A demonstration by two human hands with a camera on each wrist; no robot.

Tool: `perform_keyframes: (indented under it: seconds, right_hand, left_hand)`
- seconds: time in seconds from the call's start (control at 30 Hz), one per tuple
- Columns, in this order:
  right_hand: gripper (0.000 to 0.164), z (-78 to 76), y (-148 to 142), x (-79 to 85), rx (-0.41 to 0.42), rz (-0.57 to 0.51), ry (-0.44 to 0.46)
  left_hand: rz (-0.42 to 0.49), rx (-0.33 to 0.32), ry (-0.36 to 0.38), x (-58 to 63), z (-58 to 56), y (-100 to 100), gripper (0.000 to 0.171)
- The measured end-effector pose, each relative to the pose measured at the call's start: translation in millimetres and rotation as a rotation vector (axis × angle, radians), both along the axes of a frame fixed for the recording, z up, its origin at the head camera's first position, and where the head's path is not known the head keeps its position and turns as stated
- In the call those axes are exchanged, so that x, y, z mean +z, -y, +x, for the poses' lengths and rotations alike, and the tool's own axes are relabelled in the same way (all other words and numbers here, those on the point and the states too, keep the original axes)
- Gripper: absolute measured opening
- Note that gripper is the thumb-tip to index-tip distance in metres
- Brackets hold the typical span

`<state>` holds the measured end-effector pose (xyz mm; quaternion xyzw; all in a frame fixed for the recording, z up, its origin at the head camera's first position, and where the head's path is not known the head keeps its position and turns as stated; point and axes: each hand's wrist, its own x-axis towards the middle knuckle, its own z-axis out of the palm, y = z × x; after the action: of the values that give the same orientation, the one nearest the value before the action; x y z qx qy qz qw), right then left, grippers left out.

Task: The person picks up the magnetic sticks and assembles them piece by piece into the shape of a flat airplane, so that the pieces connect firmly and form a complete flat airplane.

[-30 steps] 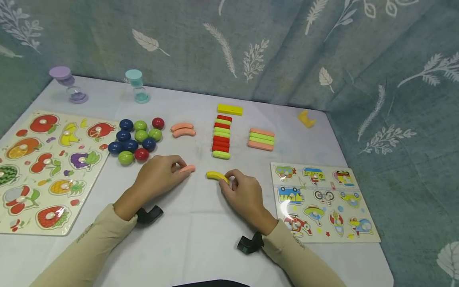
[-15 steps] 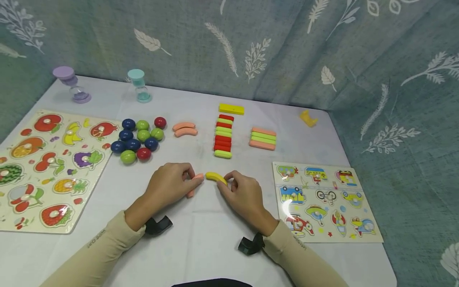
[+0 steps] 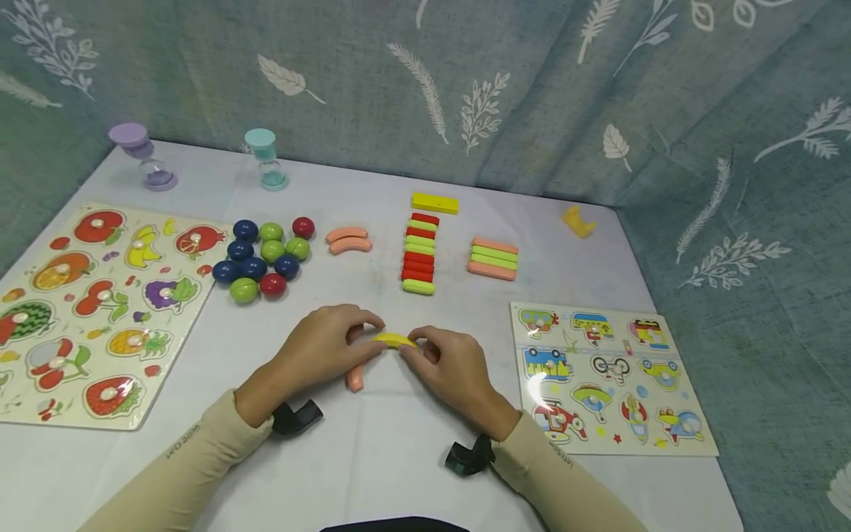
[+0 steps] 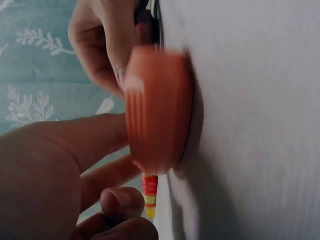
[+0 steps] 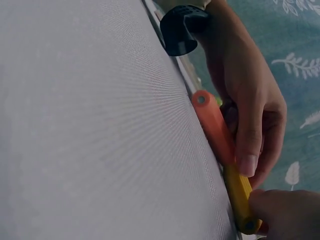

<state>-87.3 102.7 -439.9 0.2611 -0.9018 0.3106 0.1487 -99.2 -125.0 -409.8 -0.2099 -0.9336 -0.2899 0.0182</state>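
A salmon-pink curved stick [image 3: 356, 377] lies under my left hand [image 3: 329, 340], its lower end pointing towards me. Thumb and index finger pinch its far end, right where it meets a yellow curved stick [image 3: 394, 340]. My right hand [image 3: 455, 366] pinches the yellow stick near its right end. In the right wrist view the salmon-pink stick [image 5: 214, 125] and yellow stick [image 5: 240, 197] adjoin at an angle; each shows a round dot on its free end. The salmon-pink stick [image 4: 159, 110] looms large and blurred in the left wrist view, hiding the joint.
Two salmon-pink curved sticks [image 3: 349, 242], a column of red and green sticks [image 3: 419, 262], a yellow bar [image 3: 435, 203] and another stick group [image 3: 493, 258] lie beyond. Coloured balls [image 3: 253, 267] and a fruit board [image 3: 109, 310] sit left, a vehicle board [image 3: 608, 377] right. Two hourglasses [image 3: 271, 162] stand behind.
My left hand has moved right with the salmon-pink stick, turning it so one end points towards me, and brought it against the yellow stick. My right hand has stayed nearly in place.
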Motion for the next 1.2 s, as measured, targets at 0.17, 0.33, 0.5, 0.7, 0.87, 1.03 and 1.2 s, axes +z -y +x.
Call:
perform_keyframes:
  seconds: [0.17,0.33,0.5,0.7,0.87,1.03,1.2]
  right_hand:
    - [0.022,-0.1,1,0.1,0.026,-0.004,0.015]
    - [0.02,0.3,3,0.3,0.011,-0.017,0.034]
    - [0.017,1.4,5,0.8,0.002,0.007,0.049]
    - [0.014,3.0,5,1.0,-0.002,0.041,0.051]
    - [0.012,0.9,8,5.4,-0.002,0.016,0.088]
    - [0.011,-17.9,5,18.4,-0.064,-0.059,0.149]
    - [0.014,-50.6,-4,16.1,-0.18,-0.227,0.189]
  left_hand:
    - [0.004,-0.025,0.027,-1.3,1.5,0,0.021]
    - [-0.043,0.065,0.059,1.0,1.1,7,0.019]
    - [-0.077,0.075,0.048,0.8,1.2,11,0.027]
    - [-0.01,0.008,0.033,-3.9,0.9,7,0.036]
    - [0.031,0.018,0.04,-5.7,-3.2,14,0.026]
    - [0.043,0.054,0.078,-5.1,-13.1,21,0.027]
    - [0.064,0.09,0.092,-7.5,-16.8,23,0.02]
